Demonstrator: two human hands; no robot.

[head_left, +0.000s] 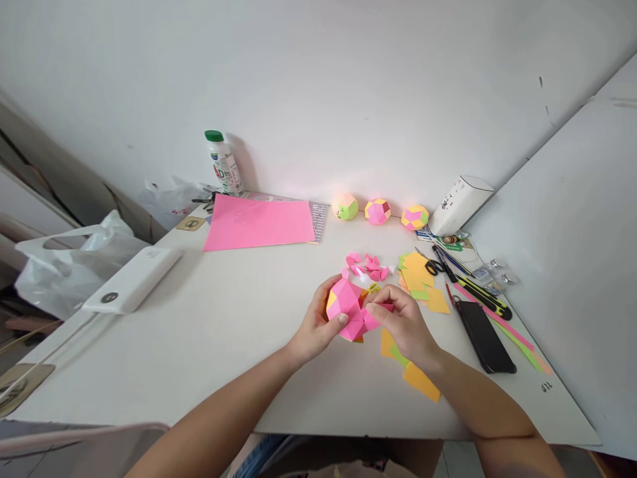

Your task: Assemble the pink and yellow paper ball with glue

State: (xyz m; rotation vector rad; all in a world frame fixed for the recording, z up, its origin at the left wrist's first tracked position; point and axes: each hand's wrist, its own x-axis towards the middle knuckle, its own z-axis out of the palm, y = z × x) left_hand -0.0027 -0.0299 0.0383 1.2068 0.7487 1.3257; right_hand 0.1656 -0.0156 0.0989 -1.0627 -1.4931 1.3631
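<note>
Over the front middle of the desk, my left hand [322, 317] is closed around a pink and orange folded-paper ball [344, 300], its thumb pressed on the near pink face. On the ball's right side, my right hand [401, 318] pinches a pink paper flap [379, 318] that meets the ball. Whether this flap is joined to the ball I cannot tell. Just beyond lie several folded pink paper pieces [373, 267] and a small white glue-like bottle [363, 275], partly hidden. Orange and green paper slips [421, 380] lie under and beside my right forearm.
Three finished-looking paper balls [377, 211] line the wall. A pink sheet [263, 222] lies left of them, near a green-capped bottle [223, 162]. Rightward are sticky notes [418, 271], scissors [434, 267], a yellow-black cutter [482, 297] and a black phone [485, 336]. A white lamp-like box [132, 279] stands left.
</note>
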